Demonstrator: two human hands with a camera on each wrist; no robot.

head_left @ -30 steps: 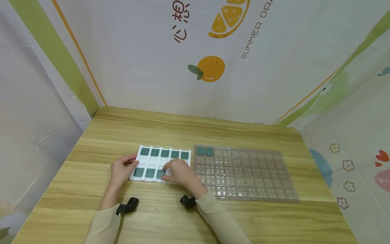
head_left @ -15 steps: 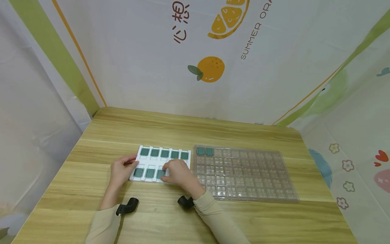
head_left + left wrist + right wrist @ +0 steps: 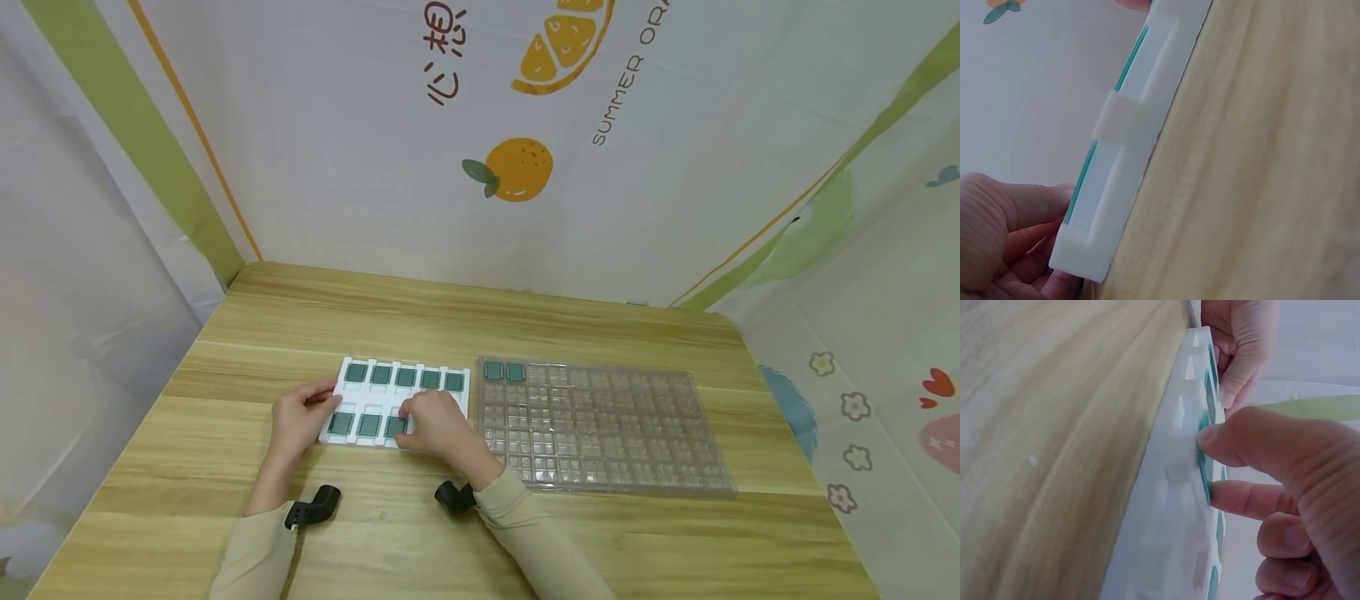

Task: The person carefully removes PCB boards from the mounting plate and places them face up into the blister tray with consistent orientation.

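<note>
A white tray (image 3: 386, 398) with two rows of square green circuit boards lies on the table. My left hand (image 3: 300, 417) grips its left end, the thumb (image 3: 1038, 203) at the edge beside a board and the other fingers curled below. Over the front row is my right hand (image 3: 442, 429). Between its thumb and a finger it pinches a green circuit board (image 3: 1204, 464), which looks slightly tilted in its slot in the right wrist view. Part of the front row's right end is hidden under that hand.
A large clear plastic tray (image 3: 615, 425) with many small compartments lies close on the right. Two green boards (image 3: 516, 372) sit in its back left corner. Each wrist wears a black camera mount (image 3: 313, 507). A printed curtain (image 3: 375, 208) hangs behind the wooden table (image 3: 390, 542).
The right wrist and forearm have shifted slightly to the left, while the fingers stay at the same board. The left hand and both trays have not visibly moved.
</note>
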